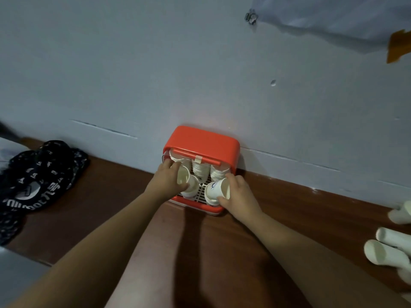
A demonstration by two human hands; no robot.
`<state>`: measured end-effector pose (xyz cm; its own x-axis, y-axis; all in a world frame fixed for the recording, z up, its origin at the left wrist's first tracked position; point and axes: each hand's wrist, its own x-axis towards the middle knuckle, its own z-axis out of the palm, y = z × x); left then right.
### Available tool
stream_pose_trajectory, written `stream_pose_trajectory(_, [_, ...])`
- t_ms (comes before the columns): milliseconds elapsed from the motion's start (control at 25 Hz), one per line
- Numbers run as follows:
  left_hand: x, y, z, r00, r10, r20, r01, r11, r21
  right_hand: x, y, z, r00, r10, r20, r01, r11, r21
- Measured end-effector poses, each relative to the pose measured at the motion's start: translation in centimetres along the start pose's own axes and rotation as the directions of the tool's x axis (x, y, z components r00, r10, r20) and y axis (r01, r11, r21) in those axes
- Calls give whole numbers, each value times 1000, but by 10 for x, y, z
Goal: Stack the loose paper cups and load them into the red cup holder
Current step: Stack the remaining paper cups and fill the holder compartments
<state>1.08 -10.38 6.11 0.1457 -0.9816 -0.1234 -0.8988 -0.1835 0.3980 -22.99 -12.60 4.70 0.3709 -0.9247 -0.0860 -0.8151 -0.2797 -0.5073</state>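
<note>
Against the white wall (200, 74), the red cup holder (201, 141) is mid-loading: the left hand (166, 178) has its grip curled round a paper cup (182, 177), and the right hand (240, 192) clasps a second cup (214, 190) front right. Next, probably, seat each onto a stack. Dark printed cloth (44, 172), brown wood surface (111, 196), loose cups (378, 250) far right

Place: seemingly was a home room.
Signs: printed garment (42, 174) lay on the brown wooden surface (289, 207) beside the cracked painted wall (155, 74).

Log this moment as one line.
left hand: grips plain cup | right hand: grips logo cup | red cup holder: stacks inside | loose cups: table right
</note>
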Motion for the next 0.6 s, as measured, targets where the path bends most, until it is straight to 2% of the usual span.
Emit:
stream_pose_trajectory(200, [18, -9, 18, 985, 137, 104, -152, 976, 153, 13, 0, 22, 994, -84, 73, 95, 982, -165])
stream_pose_trajectory(440, [35, -12, 34, 949, 241, 203, -307, 850, 427, 31, 7, 44, 987, -52, 152, 73, 987, -140])
stream_pose_trajectory(600, [38, -14, 44, 940, 228, 253, -327, 811, 485, 42, 9, 55, 987, 8, 158, 14, 990, -137])
